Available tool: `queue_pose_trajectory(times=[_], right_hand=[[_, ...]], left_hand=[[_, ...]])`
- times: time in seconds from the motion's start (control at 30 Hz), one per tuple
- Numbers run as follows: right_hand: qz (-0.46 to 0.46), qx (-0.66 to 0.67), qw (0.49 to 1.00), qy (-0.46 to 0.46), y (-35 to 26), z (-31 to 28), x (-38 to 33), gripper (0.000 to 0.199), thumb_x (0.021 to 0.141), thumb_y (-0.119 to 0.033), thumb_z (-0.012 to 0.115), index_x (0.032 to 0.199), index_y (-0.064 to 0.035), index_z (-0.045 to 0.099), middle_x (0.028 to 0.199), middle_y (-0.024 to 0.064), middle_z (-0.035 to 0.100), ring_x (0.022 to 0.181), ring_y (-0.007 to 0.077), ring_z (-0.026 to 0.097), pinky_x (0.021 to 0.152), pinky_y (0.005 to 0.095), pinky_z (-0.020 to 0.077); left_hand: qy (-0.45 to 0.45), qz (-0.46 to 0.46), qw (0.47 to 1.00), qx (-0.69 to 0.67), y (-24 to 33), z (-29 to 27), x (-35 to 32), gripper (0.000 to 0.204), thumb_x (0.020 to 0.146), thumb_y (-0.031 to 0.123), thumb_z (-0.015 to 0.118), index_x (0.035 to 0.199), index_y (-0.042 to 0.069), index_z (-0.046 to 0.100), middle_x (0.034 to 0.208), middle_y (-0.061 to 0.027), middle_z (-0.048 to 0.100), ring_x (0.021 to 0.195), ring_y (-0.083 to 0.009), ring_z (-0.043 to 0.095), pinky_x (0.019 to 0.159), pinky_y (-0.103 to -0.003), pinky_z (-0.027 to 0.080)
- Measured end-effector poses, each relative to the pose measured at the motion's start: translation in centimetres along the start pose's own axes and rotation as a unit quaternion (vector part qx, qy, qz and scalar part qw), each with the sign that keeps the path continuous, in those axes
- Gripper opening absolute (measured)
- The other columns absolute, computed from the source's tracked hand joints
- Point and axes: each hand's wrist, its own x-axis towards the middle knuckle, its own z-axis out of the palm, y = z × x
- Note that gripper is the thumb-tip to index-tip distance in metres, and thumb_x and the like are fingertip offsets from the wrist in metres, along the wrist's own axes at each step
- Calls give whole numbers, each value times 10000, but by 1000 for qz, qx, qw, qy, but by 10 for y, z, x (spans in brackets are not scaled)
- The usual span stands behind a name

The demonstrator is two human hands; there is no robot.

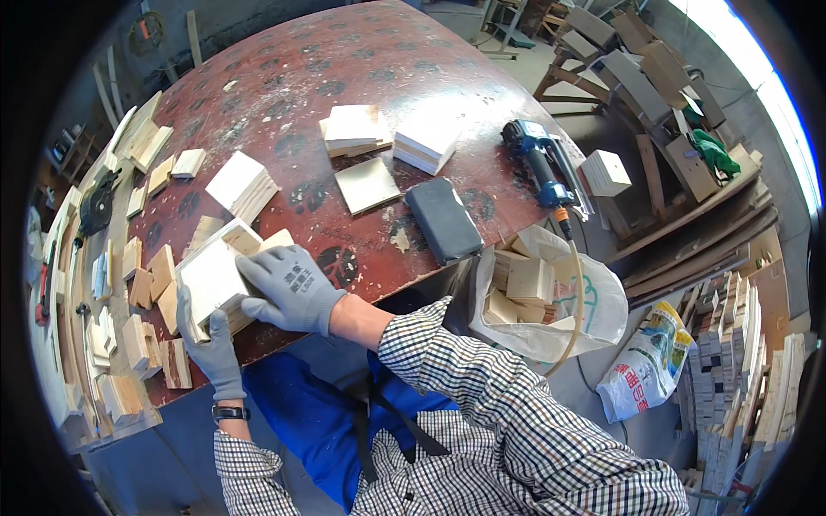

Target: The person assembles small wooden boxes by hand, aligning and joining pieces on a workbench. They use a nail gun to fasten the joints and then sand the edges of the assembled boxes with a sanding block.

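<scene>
Both my hands wear grey work gloves and are at a thick stack of pale square wooden boards (209,277) by the table's near left edge. My left hand (215,357) grips its near left side, thumb on the near face. My right hand (294,288) lies against the right side, fingers reaching over the top edge. Small wood blocks (163,273) sit just left of the stack. Farther back stand another stack of square boards (243,187) and two more stacks (354,127) (428,139). A single square board (367,185) lies flat near a dark grey block (444,220).
A blue-black air tool (540,168) with a hose lies on the red table (284,64) at right. Below it stands a white sack (594,301) of wood pieces. Wood offcuts (120,397) crowd the left ledge; stacked timber (731,344) fills the right.
</scene>
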Motion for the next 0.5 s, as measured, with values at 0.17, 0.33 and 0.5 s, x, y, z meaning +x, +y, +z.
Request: queue_pose_trajectory(times=[0.17, 0.33, 0.5], right_hand=[[16, -42, 996, -72, -11, 1, 1, 775, 997, -488, 585, 1497, 90, 453, 1283, 207, 614, 1149, 367, 616, 1003, 492, 449], [-33, -42, 998, -21, -3, 14, -2, 759, 995, -443, 577, 1516, 91, 440, 1354, 210, 603, 1204, 361, 622, 1044, 485, 446], [-32, -23, 998, -48, -1, 14, 0, 776, 944, -411, 667, 1517, 67, 452, 1345, 184, 607, 1216, 333, 628, 1043, 479, 454]], left_hand=[[-15, -28, 999, -4, -16, -8, -3, 743, 1035, 437, 710, 1584, 20, 433, 1620, -147, 470, 1473, -290, 474, 1240, -451, 403], [-20, -3, 999, 44, -16, -9, 1, 726, 1062, 442, 664, 1600, 20, 420, 1626, -150, 456, 1490, -299, 454, 1247, -451, 396], [-16, -51, 997, 53, -25, -13, -1, 698, 1082, 437, 633, 1600, 21, 422, 1608, -172, 468, 1448, -314, 500, 1214, -459, 445]])
